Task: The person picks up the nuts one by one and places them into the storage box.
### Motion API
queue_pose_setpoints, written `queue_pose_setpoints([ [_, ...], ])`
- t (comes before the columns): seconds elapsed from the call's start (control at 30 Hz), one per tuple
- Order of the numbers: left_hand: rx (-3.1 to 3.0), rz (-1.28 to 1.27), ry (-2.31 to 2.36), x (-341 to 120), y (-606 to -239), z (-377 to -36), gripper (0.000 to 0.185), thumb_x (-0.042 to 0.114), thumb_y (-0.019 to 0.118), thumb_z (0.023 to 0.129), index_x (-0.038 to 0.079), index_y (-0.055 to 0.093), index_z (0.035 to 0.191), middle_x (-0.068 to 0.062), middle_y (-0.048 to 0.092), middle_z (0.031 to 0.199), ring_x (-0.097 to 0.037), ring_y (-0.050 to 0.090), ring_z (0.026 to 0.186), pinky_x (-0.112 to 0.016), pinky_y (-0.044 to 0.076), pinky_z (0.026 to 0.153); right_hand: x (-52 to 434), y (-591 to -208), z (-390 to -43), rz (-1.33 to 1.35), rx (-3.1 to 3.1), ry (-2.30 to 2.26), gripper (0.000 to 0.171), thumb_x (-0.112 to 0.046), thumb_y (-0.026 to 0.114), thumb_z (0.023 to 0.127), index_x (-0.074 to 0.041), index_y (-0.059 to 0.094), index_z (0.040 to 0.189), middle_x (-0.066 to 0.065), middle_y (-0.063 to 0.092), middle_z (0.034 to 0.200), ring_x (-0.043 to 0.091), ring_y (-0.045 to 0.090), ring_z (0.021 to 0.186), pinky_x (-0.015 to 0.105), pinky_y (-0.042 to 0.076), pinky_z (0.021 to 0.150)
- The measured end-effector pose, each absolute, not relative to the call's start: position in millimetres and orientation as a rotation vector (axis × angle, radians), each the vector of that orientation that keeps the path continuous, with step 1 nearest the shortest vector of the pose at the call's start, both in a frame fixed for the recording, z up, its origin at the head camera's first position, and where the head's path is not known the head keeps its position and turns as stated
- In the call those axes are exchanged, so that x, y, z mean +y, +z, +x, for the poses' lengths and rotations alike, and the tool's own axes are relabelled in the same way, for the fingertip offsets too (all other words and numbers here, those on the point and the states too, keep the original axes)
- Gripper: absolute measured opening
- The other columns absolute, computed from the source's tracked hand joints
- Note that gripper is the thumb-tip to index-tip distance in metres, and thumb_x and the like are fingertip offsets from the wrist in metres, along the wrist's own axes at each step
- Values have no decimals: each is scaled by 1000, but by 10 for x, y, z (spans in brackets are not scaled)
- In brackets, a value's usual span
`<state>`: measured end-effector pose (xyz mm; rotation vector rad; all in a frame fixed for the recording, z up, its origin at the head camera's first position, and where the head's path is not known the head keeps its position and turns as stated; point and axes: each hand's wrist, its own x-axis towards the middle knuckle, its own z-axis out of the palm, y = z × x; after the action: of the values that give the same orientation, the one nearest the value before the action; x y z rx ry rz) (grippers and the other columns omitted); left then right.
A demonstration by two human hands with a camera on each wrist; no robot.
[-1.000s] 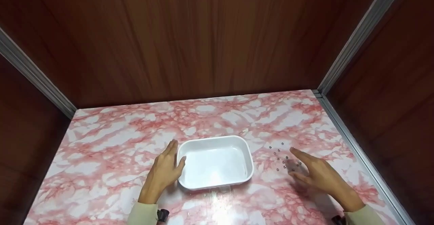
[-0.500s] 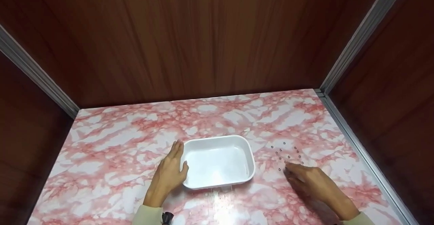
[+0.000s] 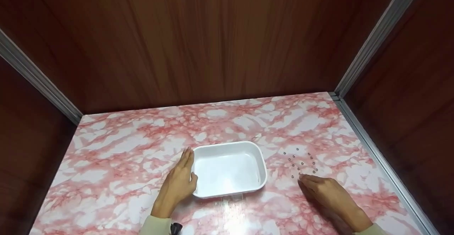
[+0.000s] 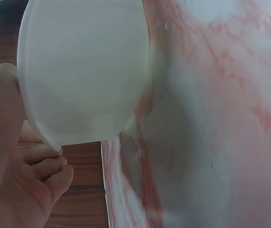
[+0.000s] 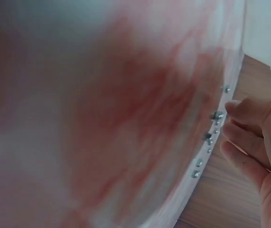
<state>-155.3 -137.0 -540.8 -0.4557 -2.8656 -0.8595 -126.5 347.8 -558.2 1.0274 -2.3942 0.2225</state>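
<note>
From the head view, I see my left hand (image 3: pixel 179 185) lying with straight, relaxed fingers against the left wall of the white tray (image 3: pixel 260 164), the thumb touching its near-left corner; it holds nothing. The tray sits near the middle of the pink marbled table (image 3: pixel 117 157), toward the near edge. To its right lies a loose scatter of small metal nuts (image 3: pixel 299 164) (tiny dark rings at this range). My right hand (image 3: pixel 328 194) rests just near of that scatter, fingers curled in with the tips at the nearest nuts; I cannot tell whether one is pinched between them.

In the left wrist view, the tray (image 4: pixel 83 71) fills the upper left, and the left hand (image 4: pixel 16 171) sits beside its outer wall, fingers (image 4: pixel 47 166) lying loosely together under the rim. The table (image 4: pixel 221 118) runs off to the right, blurred.

In the right wrist view, the right hand (image 5: pixel 259 147) shows at the right edge, its fingertips (image 5: pixel 233 109) bent toward a line of nuts (image 5: pixel 216 116), close to them. The picture is blurred, so contact is unclear. A corner of the tray (image 5: pixel 266 28) shows top right.
</note>
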Motion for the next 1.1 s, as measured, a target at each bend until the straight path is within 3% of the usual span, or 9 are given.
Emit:
queue_pose_setpoints([
  [0.2, -2862, -458, -828, -1355, -5413, -1558, 69, 4, 61, 94, -11, 37, 157, -27, 31, 169, -42, 33, 158, -51, 38, 126, 3513, -5579, -1261, 1029, -2403, 142, 46, 5, 79, 70, -10, 79, 114, 3, 81, 108, 18, 78, 82, 30, 62, 65],
  [0.37, -2869, -443, -831, -1346, -5415, -1559, 70, 6, 63, 94, -10, 37, 157, -26, 31, 170, -41, 34, 158, -51, 37, 127, 3494, -5574, -1258, 1030, -2472, 135, 42, 6, 77, 74, -13, 77, 111, -5, 79, 104, 14, 76, 75, 26, 61, 60],
  [0.67, -2876, -440, -825, -1344, -5412, -1556, 69, 8, 63, 96, -9, 36, 158, -24, 30, 171, -40, 33, 159, -51, 39, 126, 3461, -5568, -1246, 1024, -2506, 70, 46, 8, 77, 71, -13, 76, 111, -2, 80, 105, 16, 76, 71, 27, 60, 57],
  [0.87, -2855, -455, -773, -1352, -5414, -1557, 68, 7, 64, 96, -10, 39, 156, -27, 36, 167, -42, 37, 156, -52, 41, 123, 3435, -5555, -1262, 1000, -2553, 132, 43, 11, 75, 71, -17, 72, 103, -11, 76, 94, 10, 70, 63, 25, 54, 51],
  [1.1, -2874, -458, -804, -1347, -5413, -1548, 69, 7, 63, 95, -12, 37, 156, -28, 32, 168, -43, 34, 158, -53, 39, 125, 3424, -5552, -1274, 1004, -2554, 92, 41, 10, 77, 72, -15, 74, 104, -10, 75, 91, 12, 72, 67, 27, 58, 55],
])
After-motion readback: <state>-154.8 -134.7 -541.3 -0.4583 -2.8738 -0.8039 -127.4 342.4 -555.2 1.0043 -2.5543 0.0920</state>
